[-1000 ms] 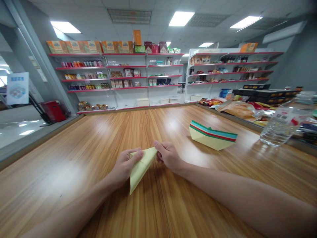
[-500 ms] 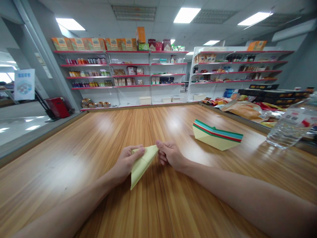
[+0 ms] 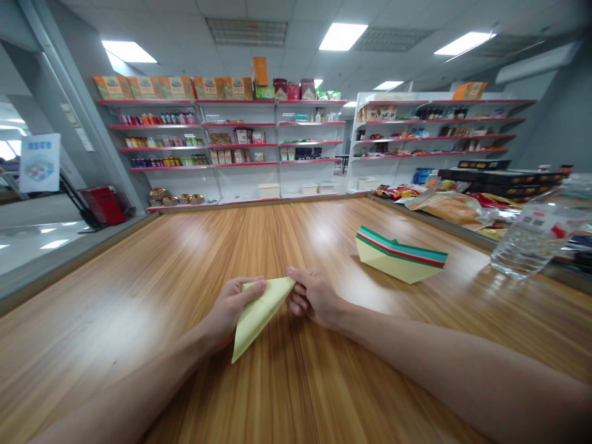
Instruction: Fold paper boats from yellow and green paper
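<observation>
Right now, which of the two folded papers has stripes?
The paper boat on the table, beyond the right hand: coloured bands line its top edge. The folded sheet between that and the left hand shows plain yellow.

Near: left hand and right hand are holding one folded yellow paper. Right: one striped paper boat is resting. Far: stocked shelves are standing.

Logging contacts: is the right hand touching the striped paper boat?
Apart. The head view shows wood tabletop between the right hand and the striped paper boat.
</observation>
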`<state>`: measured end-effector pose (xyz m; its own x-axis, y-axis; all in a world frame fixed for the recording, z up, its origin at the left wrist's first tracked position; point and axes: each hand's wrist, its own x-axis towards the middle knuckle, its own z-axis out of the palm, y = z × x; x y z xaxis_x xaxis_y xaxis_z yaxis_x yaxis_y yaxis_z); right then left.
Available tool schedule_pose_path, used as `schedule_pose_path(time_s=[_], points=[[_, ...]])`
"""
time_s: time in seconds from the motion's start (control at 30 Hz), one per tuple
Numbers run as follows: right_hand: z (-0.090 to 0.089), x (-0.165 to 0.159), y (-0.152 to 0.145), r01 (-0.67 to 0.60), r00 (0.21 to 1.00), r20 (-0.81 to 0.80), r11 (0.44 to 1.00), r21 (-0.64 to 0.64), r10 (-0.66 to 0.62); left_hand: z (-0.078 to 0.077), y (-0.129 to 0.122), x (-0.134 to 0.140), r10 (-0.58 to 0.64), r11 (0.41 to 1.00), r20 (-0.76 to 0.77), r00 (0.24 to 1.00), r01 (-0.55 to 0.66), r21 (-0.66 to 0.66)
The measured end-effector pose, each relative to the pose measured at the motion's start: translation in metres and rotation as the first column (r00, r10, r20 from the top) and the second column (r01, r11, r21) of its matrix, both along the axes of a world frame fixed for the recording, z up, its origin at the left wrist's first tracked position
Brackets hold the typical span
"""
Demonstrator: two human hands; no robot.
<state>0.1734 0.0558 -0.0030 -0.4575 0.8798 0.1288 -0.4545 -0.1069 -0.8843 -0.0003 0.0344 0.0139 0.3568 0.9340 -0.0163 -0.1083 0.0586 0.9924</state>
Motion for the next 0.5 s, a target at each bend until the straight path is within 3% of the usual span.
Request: schedule_pose_path(time_s=[0.1, 0.23, 0.5], points=[[0.0, -0.001, -0.002, -0.009, 0.999, 0.051, 0.999, 0.053, 0.006, -0.002, 0.0, 0.001, 0.073, 0.997, 0.015, 0.997, -0.074, 0.023], [-0.001, -0.003, -0.009, -0.03, 0.961, 0.273, 0.976, 0.216, -0.031, -0.005, -0.002, 0.004, 0.097, 0.989, 0.019, 0.995, -0.099, 0.108], [-0.006, 0.0, -0.013, 0.023, 0.901, 0.399, 0.935, 0.353, -0.173, -0.004, -0.004, 0.0, -0.26, 0.958, -0.101, 0.96, 0.27, 0.098]])
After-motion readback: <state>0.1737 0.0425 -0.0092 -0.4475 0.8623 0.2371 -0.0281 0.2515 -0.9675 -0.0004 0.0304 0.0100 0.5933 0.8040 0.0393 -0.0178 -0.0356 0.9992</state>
